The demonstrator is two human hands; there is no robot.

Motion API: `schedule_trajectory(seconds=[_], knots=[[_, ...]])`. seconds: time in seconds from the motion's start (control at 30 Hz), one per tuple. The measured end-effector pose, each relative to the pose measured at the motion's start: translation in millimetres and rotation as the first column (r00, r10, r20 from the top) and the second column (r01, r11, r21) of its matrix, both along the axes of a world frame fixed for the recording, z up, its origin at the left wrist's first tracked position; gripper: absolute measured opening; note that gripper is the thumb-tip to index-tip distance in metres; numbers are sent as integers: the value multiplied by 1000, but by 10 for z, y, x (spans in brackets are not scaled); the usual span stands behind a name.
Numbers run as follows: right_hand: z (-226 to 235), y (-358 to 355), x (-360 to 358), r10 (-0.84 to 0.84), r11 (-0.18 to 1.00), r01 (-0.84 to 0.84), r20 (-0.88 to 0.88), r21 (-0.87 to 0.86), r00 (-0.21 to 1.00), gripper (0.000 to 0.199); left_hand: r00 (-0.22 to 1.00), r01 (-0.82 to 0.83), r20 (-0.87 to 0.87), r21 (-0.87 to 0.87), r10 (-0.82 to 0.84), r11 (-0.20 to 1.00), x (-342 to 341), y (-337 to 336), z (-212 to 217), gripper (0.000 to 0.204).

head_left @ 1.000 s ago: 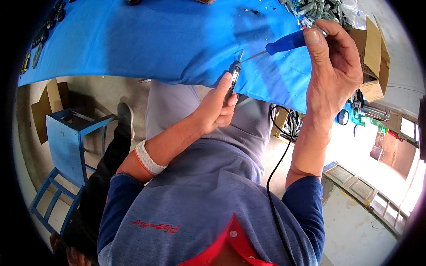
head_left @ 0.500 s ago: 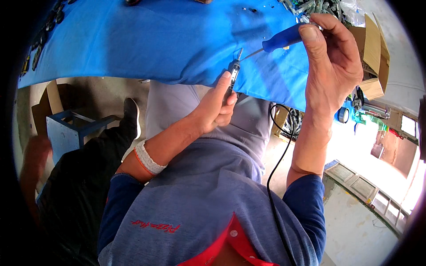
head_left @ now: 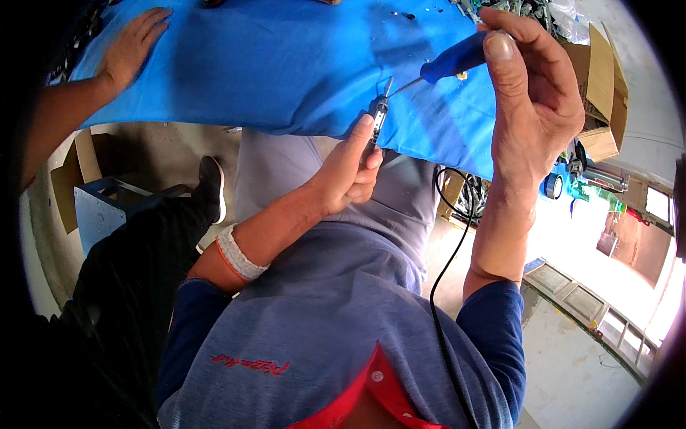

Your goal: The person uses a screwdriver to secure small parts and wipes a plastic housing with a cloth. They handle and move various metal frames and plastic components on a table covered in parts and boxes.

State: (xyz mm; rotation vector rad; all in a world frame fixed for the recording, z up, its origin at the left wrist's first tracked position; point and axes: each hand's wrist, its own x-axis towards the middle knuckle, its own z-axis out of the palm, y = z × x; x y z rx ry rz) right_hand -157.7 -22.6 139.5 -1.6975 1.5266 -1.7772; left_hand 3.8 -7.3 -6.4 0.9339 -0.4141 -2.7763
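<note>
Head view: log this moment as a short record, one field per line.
left hand: left hand grips a small dark part upright at the table edge
right hand: right hand holds a blue-handled screwdriver, tip at the top of the part
surface: blue-covered table
other person: a second person's hand lies flat on the blue cover, far left
nearby: black cable hanging by the right forearm; cardboard box at right
</note>
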Motion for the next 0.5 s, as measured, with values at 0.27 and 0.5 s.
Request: schedule_trajectory(seconds=[0.27,0.5], knots=[[15,29,-33,-86,996,88,-48,25,995,24,1000,1,-7,-10,-1,1000,-5,2,5,59],[18,5,-1,3,1000,-4,-83,-11,997,23,1000,-1,-18,-3,1,1000,-2,5,-14,59]])
